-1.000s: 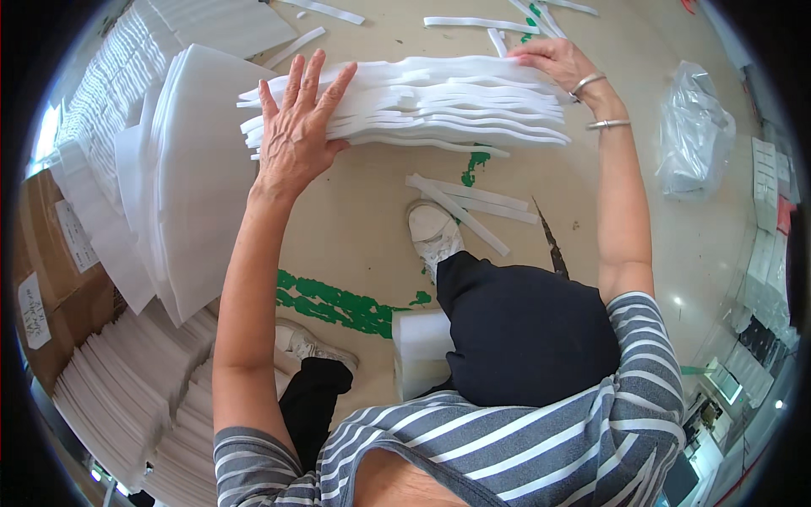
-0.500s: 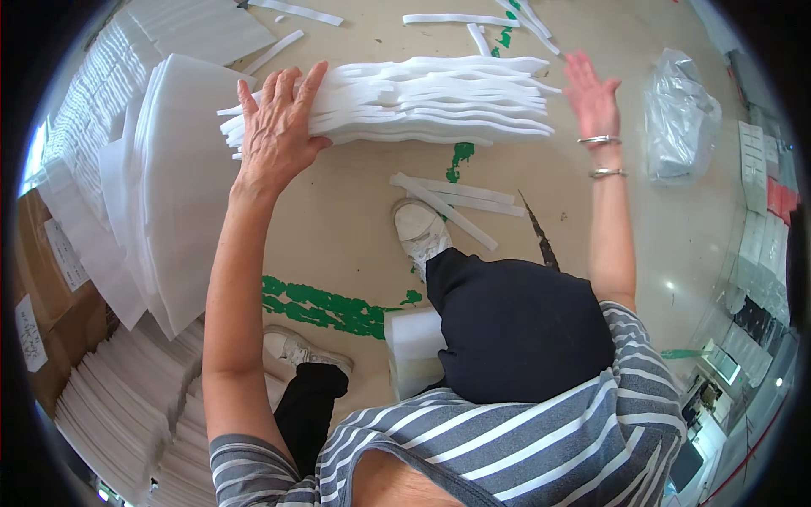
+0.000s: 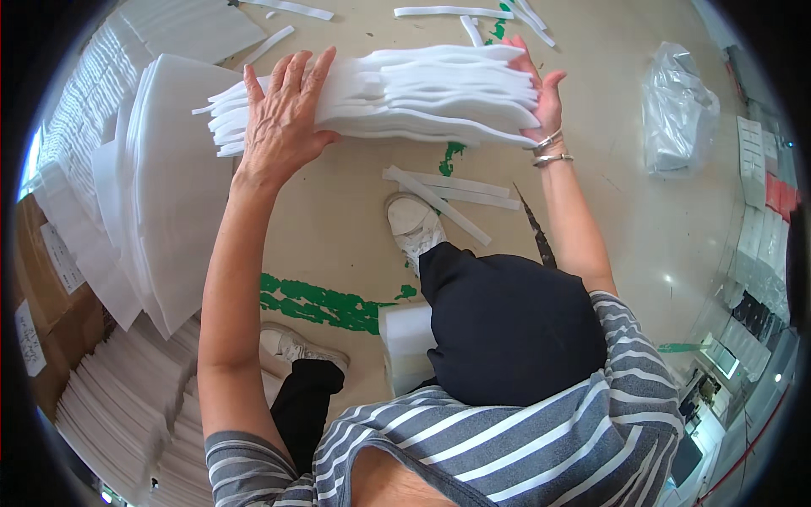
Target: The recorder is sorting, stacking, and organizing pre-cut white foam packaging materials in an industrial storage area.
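Observation:
A stack of white foam strips [image 3: 456, 93] lies crosswise ahead of me, its layers wavy and its left ends uneven. My left hand [image 3: 287, 114] rests across the top near the left end, fingers spread and thumb out along the near side. Against the right ends, my right hand [image 3: 543, 97] is flat and upright, its palm touching the foam; some of its fingers are partly behind the stack. Its fingers are stretched out, not wrapped round anything.
Loose foam strips [image 3: 443, 203] lie before my shoe, others at the far side. Tall white foam sheets [image 3: 173, 186] and a cardboard box [image 3: 63, 304] stand at the left. A clear plastic bag [image 3: 680, 110] is on the floor at the right. A white roll [image 3: 405, 334] sits beside my leg.
My right hand has swung left from beside the stack onto its right ends. Those ends have shifted left, and the left ends jut out further. The left hand still rests on top.

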Tool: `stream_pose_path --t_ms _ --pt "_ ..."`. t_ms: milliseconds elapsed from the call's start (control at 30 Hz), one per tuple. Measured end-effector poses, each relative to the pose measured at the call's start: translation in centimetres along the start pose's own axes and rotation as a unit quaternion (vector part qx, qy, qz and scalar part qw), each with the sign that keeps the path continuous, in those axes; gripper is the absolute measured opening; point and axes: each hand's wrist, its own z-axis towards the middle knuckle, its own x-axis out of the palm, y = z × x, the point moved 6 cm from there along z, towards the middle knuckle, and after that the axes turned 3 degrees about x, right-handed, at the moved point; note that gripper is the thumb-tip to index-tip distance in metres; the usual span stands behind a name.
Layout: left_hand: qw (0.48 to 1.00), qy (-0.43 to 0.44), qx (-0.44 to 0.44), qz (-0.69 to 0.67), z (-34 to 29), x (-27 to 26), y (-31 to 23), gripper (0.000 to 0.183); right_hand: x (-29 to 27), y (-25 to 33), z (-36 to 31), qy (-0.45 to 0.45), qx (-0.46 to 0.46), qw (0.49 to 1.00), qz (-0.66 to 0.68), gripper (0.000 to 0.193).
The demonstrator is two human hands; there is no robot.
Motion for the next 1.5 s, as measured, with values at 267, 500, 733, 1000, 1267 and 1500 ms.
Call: stream_pose_path --t_ms 267,500,733,1000,1267,1500 --pt "1.0 -0.002 0.001 0.01 -0.2 0.0 0.2 0.089 2.5 0.9 0.1 -0.234 -0.072 0.673 -0.698 0.072" --pt "1.0 -0.003 0.002 -0.003 -0.5 -0.3 0.1 0.088 8.9 -0.1 4.2 -0.09 -0.065 0.251 -0.962 0.004" --pt "1.0 -0.004 0.011 -0.007 -0.2 -0.1 0.2 0.087 8.5 -1.9 4.8 0.047 -0.107 0.066 -0.991 0.004" --pt "1.0 -0.006 0.002 0.005 -0.4 0.2 0.7 0.086 7.8 -3.6 6.2 0.103 -0.098 0.018 -0.99 0.021" --pt "1.0 -0.009 -0.013 0.005 -0.6 0.1 1.0 0.086 7.8 -2.3 6.4 0.054 -0.032 0.135 -0.989 0.015" --pt "1.0 -0.017 -0.004 -0.015 0.1 0.4 0.6 0.083 8.1 0.5 4.5 -0.045 -0.008 0.172 -0.984 0.012"
